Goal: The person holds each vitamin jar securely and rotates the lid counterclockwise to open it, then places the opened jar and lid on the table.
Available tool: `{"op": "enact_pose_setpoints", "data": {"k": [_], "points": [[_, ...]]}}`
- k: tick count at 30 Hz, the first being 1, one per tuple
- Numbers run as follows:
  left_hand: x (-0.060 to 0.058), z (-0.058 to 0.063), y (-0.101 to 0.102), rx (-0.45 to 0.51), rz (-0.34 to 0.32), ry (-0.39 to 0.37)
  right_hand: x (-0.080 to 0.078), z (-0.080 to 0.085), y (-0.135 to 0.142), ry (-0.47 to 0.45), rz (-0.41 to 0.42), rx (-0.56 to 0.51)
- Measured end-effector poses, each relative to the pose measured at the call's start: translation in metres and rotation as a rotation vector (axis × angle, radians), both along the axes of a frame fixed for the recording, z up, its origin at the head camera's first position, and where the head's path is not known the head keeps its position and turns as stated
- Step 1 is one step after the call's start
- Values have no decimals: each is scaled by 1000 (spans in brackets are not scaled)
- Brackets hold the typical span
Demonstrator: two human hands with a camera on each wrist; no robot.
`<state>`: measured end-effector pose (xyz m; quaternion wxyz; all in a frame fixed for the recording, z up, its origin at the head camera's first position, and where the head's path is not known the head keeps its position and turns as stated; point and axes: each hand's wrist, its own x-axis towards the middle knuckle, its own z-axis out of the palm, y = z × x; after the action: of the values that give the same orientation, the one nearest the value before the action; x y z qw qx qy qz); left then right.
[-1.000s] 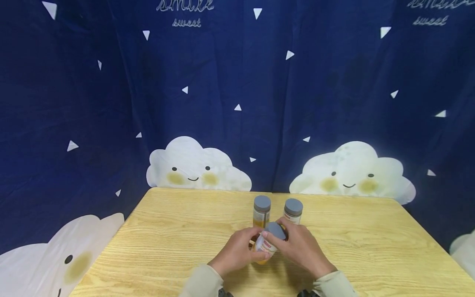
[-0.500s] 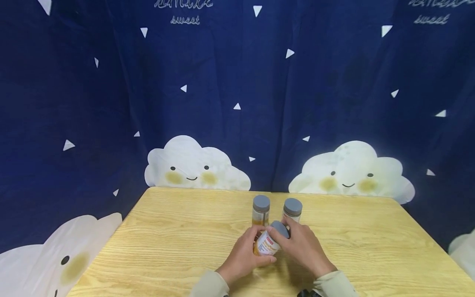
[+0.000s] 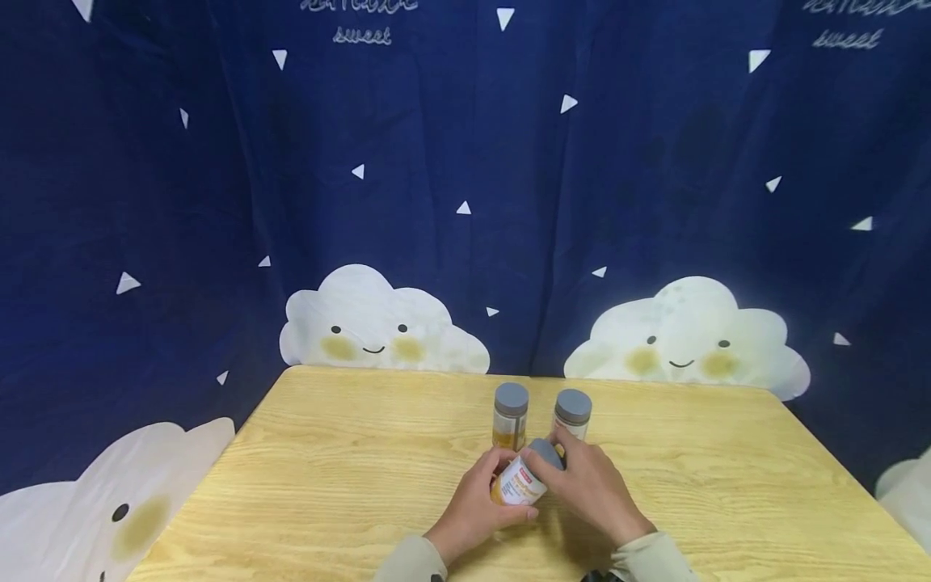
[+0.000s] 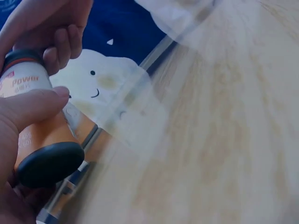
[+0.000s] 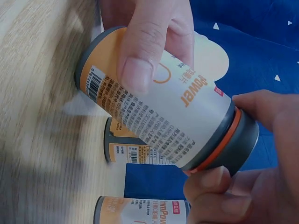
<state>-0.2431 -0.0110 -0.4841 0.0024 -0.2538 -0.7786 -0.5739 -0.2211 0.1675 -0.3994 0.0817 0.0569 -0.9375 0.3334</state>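
Now, the white-and-orange cylindrical bottle (image 3: 520, 483) with a dark grey cap (image 3: 547, 451) shows much more of its printed front than it did a second ago: then the left fingers and the right thumb lay over much of the label, while now most of it faces up between the two hands. The left hand (image 3: 473, 503) has its fingers wrapped round the lower body, with the thumb along the near side. The right hand (image 3: 592, 485) grasps the cap, thumb on one side and fingers on the other, as it did in the earlier frames. The bottle tilts, cap towards the counter's far right corner, base towards the near left. Its dark base shows free of any surface in the left wrist view, and a thin orange band (image 5: 221, 145) runs just below the cap in the right wrist view. Two similar grey-capped bottles have stayed upright on the pale wood-grain counter (image 3: 364, 453), near the middle of its far edge: the left standing bottle (image 3: 510, 420), with orange low on its body, and the right standing bottle (image 3: 572, 408), partly covered by the right hand. They stand apart from each other, closer to the far edge than the held bottle. Past that edge hangs the navy fabric curtain (image 3: 407, 202) printed with white triangles and smiling clouds, unchanged apart from a slight drift of the head view.
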Motion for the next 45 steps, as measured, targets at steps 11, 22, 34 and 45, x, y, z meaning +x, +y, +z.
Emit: {"op": "enact_pose_setpoints", "data": {"k": [11,22,34,45], "points": [[-3,-4,1,27,1,-2,0,1,3,42,-9,61],[-4,-4,2,57,23,0,2,0,3,108,6,117],[-7,-2,-3,33,40,1,-5,-1,0,140,45,140],[-6,-5,-5,23,41,4,-7,-5,1,128,75,134]]}}
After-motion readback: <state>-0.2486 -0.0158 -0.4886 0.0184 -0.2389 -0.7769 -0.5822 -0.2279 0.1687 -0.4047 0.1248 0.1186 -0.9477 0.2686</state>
